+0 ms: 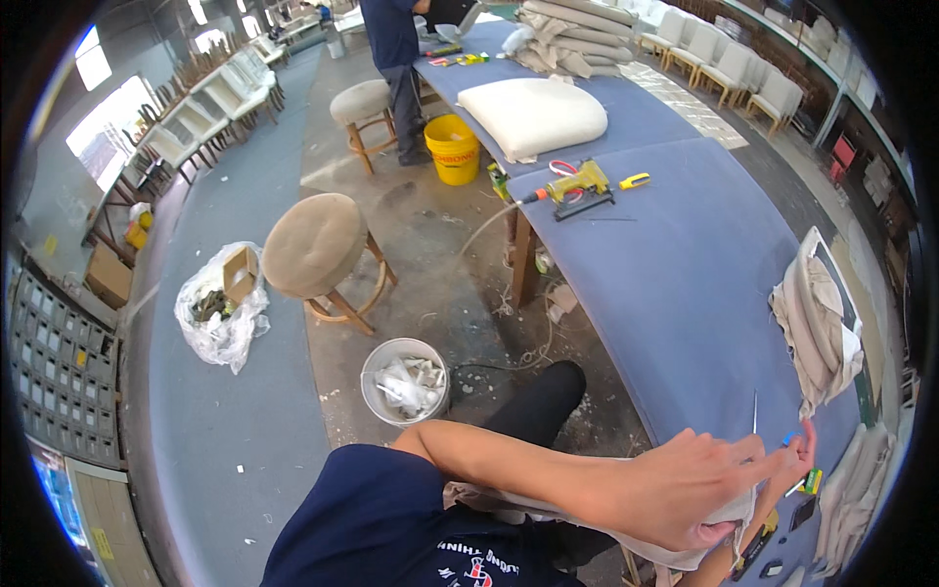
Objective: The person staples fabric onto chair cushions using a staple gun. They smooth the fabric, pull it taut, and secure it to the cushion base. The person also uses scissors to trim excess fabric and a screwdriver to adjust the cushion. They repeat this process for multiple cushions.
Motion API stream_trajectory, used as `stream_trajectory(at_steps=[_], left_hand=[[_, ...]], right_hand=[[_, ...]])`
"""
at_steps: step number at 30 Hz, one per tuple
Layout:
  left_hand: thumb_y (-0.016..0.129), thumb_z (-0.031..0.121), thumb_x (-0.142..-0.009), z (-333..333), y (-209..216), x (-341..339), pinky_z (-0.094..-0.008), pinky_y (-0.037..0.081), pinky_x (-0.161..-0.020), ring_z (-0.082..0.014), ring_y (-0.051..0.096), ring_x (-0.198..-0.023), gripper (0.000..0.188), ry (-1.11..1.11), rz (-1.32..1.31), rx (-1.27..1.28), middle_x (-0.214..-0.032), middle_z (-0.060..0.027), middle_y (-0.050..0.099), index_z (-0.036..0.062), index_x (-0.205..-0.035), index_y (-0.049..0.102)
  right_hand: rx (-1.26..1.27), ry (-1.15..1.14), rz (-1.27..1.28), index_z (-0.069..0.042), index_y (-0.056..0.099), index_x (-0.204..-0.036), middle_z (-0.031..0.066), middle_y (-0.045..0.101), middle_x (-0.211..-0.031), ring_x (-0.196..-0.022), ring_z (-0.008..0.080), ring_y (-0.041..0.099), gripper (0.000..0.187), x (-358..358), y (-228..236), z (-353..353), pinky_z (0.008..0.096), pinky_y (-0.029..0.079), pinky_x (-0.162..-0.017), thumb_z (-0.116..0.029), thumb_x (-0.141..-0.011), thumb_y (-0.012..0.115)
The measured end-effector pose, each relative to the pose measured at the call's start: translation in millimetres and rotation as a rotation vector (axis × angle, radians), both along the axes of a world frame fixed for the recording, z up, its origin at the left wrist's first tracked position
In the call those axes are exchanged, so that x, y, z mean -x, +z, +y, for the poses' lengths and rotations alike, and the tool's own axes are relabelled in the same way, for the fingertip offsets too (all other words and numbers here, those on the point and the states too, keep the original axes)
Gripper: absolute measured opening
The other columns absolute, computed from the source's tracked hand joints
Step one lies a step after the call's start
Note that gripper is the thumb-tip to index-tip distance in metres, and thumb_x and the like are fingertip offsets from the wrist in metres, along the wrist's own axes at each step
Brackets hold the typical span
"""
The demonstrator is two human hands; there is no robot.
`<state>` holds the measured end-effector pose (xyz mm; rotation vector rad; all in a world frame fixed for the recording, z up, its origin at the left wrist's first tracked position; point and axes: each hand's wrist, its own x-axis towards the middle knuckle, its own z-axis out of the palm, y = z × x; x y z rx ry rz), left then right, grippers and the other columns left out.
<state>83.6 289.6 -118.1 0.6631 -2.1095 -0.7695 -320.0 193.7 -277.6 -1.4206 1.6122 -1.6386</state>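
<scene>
My left hand (680,489) is closed at the lower right, its fingers bent over a piece of light beige fabric (732,519) that stretches back along my forearm towards my lap. Just past it, partly covered by it, is my right hand (800,452), with one finger raised and a blue band around a finger. The other right fingers look curled, and what they hold is hidden. A thin, pointed metal piece (754,413) sticks up beside the two hands; I cannot tell which hand has it, if either.
A blue-covered table (685,284) carries a yellow-green staple gun (585,184), a yellow cutter (635,181), a white cushion (535,112) and a fabric-covered piece (820,318). Left of it stand a round stool (315,245), a scrap bucket (367,377) and a yellow bucket (452,161). Another person (393,68) stands beyond.
</scene>
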Motion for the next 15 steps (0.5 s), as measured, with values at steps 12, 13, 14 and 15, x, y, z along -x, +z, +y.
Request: stream_trajectory(at_steps=[12, 13, 14, 15], left_hand=[[0.076, 0.012, -0.077, -15, 8, -2, -0.0417, 0.054, -0.065, -0.0364, 0.067, -0.082, 0.077, -0.045, 0.044, -0.051, -0.123, -0.0144, 0.057, 0.0120, -0.147, 0.043], [0.076, 0.012, -0.078, -18, 11, -7, -0.0411, 0.054, -0.065, -0.0363, 0.066, -0.081, 0.074, -0.066, 0.048, -0.073, -0.125, -0.0144, 0.057, 0.0109, -0.145, 0.045], [0.075, 0.010, -0.078, -22, 11, -7, -0.0383, 0.053, -0.065, -0.0341, 0.066, -0.078, 0.069, -0.083, 0.067, -0.094, -0.127, -0.0142, 0.058, 0.0102, -0.142, 0.049], [0.075, 0.010, -0.078, -23, 12, -5, -0.0377, 0.053, -0.065, -0.0338, 0.066, -0.078, 0.069, -0.094, 0.043, -0.113, -0.127, -0.0139, 0.058, 0.0106, -0.142, 0.049]], right_hand=[[-0.265, -0.812, 1.226, -0.009, 0.057, -0.141, 0.0140, 0.060, -0.133, -0.120, 0.0325, 0.058, 0.050, 187, -190, 123, 0.0461, 0.047, -0.100, -0.010, -0.091, 0.063], [-0.267, -0.748, 1.183, -0.012, 0.057, -0.142, 0.0146, 0.058, -0.139, -0.128, 0.0349, 0.055, 0.052, 186, -185, 127, 0.0490, 0.044, -0.107, -0.012, -0.090, 0.064], [-0.346, -0.806, 1.229, -0.016, 0.054, -0.145, 0.0117, 0.059, -0.138, -0.125, 0.0349, 0.057, 0.056, 190, -180, 130, 0.0486, 0.049, -0.101, -0.019, -0.091, 0.067], [-0.542, -0.894, 1.129, -0.016, 0.053, -0.146, 0.0122, 0.058, -0.140, -0.125, 0.0355, 0.057, 0.058, 182, -175, 129, 0.0488, 0.049, -0.100, -0.021, -0.090, 0.068]])
